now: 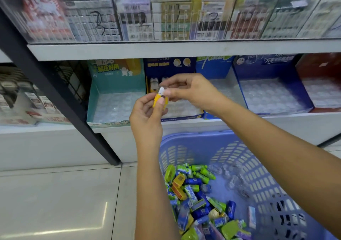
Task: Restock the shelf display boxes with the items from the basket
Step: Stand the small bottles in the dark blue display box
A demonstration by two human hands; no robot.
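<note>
Above the basket, left hand pinches a banana toy by its yellow peel. Right hand pinches the toy's white tip. Dark blue display box sits on the shelf behind them, above the basket.

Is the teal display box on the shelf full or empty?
Empty: the teal cardboard display box shows only its clear plastic tray, every cell bare.

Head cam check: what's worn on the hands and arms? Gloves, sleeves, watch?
Nothing worn. Left hand and right hand are gloveless, with no ring, watch or bracelet visible; both arms are bare to the frame edge, no sleeves.
</note>
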